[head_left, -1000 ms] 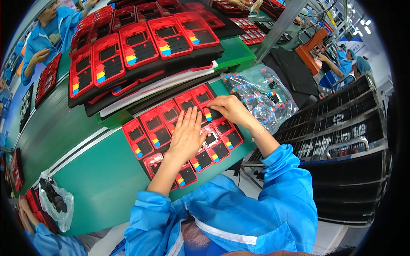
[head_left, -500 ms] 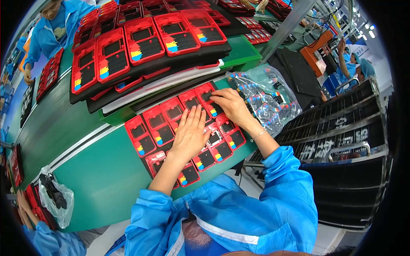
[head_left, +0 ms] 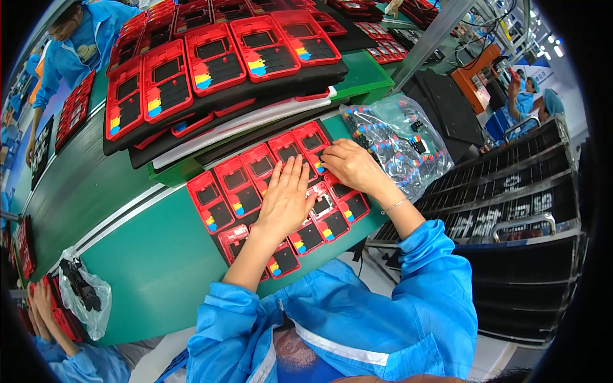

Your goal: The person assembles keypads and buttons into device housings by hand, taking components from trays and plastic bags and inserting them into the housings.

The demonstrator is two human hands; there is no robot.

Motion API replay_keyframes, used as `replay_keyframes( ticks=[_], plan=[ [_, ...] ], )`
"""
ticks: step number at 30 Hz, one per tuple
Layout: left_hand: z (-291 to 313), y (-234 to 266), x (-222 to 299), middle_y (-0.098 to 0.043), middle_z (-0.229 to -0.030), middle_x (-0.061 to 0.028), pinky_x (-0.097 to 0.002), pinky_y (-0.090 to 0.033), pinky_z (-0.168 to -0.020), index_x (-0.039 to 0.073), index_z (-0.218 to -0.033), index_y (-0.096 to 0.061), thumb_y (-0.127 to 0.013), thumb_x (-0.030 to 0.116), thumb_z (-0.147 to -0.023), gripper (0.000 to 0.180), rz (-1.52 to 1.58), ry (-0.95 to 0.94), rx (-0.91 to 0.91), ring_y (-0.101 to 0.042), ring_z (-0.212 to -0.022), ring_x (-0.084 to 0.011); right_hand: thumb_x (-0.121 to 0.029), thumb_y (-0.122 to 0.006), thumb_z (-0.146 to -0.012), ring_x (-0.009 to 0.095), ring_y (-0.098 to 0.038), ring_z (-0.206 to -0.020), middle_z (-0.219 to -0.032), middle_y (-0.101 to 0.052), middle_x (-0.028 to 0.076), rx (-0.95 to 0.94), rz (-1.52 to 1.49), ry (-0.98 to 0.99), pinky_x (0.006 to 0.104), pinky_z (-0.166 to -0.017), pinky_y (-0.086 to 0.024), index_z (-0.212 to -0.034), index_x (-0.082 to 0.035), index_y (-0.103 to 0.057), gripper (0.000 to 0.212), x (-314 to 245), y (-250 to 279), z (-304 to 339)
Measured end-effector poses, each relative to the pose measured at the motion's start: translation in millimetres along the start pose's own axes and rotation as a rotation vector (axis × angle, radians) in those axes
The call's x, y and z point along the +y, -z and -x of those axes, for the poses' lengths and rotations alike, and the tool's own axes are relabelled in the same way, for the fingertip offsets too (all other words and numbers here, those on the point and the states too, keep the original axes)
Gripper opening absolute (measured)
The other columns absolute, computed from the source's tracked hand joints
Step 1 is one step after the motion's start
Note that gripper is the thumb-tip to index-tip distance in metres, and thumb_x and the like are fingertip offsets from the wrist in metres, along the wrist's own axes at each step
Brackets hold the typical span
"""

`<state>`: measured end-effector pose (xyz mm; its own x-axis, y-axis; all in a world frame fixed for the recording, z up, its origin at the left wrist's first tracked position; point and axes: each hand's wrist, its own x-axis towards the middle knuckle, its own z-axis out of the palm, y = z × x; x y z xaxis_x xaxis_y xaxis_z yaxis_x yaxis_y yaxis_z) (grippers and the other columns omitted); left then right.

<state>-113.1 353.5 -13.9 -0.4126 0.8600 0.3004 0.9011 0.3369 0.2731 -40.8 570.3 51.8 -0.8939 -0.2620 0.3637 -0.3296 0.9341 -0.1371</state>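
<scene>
Two rows of red plastic device housings [head_left: 234, 185] lie on a dark tray on the green worktable. Each has a rectangular window; most show a black keypad area with yellow, red and blue pieces at a corner. My left hand [head_left: 285, 201] lies flat over the middle housings, fingers stretched out, hiding parts of them. My right hand [head_left: 352, 167] is at the far-right housing [head_left: 311, 142], with bent fingers pressed together on its lower part. Whatever those fingertips hold, if anything, is hidden. A clear plastic bag [head_left: 399, 143] of keypads with coloured keys lies beside my right hand.
Stacked trays of similar red housings [head_left: 258, 48] stand on a green-edged shelf ahead. A clear bag with black parts [head_left: 85, 290] lies at the left. A black rack with a metal handle [head_left: 523, 223] stands at the right. Other people work at the left and far right.
My right hand has moved slightly right and nearer along the far-right housing, uncovering its window. My left hand stays almost in place.
</scene>
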Motion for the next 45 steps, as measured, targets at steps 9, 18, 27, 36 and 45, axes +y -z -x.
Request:
replay_keyframes(
  ticks=[9, 18, 27, 36, 45],
  plan=[
    [0, 3, 2, -0.042, -0.159, -0.0259, -0.0509, -0.019, -0.129, -0.006, -0.152, -0.044, -0.057, 0.038, -0.103, 0.067, 0.027, 0.01, 0.022, -0.036, -0.152, -0.0362, -0.004, -0.073, -0.082, 0.034, -0.069, -0.1, -0.102, -0.072, 0.015, 0.019, 0.026, 0.027, 0.042, -0.092, -0.056, -0.098, 0.002, -0.073, 0.017, 3, -1, -3],
    [-1, 4, 2, -0.042, -0.159, -0.026, -0.0508, -0.019, -0.129, -0.007, -0.151, -0.044, -0.056, 0.039, -0.103, 0.067, 0.018, 0.018, 0.003, -0.036, -0.152, -0.0363, -0.004, -0.074, -0.083, 0.032, -0.068, -0.093, -0.095, -0.07, 0.013, -0.057, 0.044, 0.013, 0.0435, -0.083, -0.056, -0.092, 0.001, -0.071, 0.011, 7, 1, -17],
    [4, 10, 4, -0.04, -0.16, -0.0247, -0.0504, -0.019, -0.129, -0.006, -0.153, -0.042, -0.056, 0.04, -0.104, 0.068, 0.056, 0.041, -0.014, -0.034, -0.153, -0.0371, -0.003, -0.073, -0.084, 0.033, -0.069, -0.103, -0.11, -0.072, 0.013, -0.068, -0.106, -0.064, 0.0409, -0.089, -0.057, -0.104, 0.001, -0.072, 0.02, -1, -5, -6],
    [124, 91, 39, -0.045, -0.156, -0.0242, -0.0563, -0.03, -0.123, -0.005, -0.149, -0.047, -0.069, 0.038, -0.097, 0.07, 0.111, -0.044, -0.144, -0.039, -0.149, -0.04, -0.014, -0.078, -0.084, 0.04, -0.055, -0.134, -0.147, -0.055, 0.023, 0.12, 0.056, -0.286, 0.0514, -0.113, -0.045, -0.14, 0.006, -0.056, 0.063, -85, 10, 92],
    [163, 49, 56, -0.055, -0.15, -0.0221, -0.0542, -0.031, -0.124, -0.004, -0.144, -0.055, -0.054, 0.015, -0.094, 0.054, -0.218, -0.048, -0.166, -0.047, -0.146, -0.0353, -0.038, -0.065, -0.095, 0.038, -0.042, -0.148, -0.157, -0.047, 0.023, -0.193, 0.065, -0.332, 0.0555, -0.124, -0.028, -0.151, 0.005, -0.046, 0.074, -95, -2, 109]
  ],
)
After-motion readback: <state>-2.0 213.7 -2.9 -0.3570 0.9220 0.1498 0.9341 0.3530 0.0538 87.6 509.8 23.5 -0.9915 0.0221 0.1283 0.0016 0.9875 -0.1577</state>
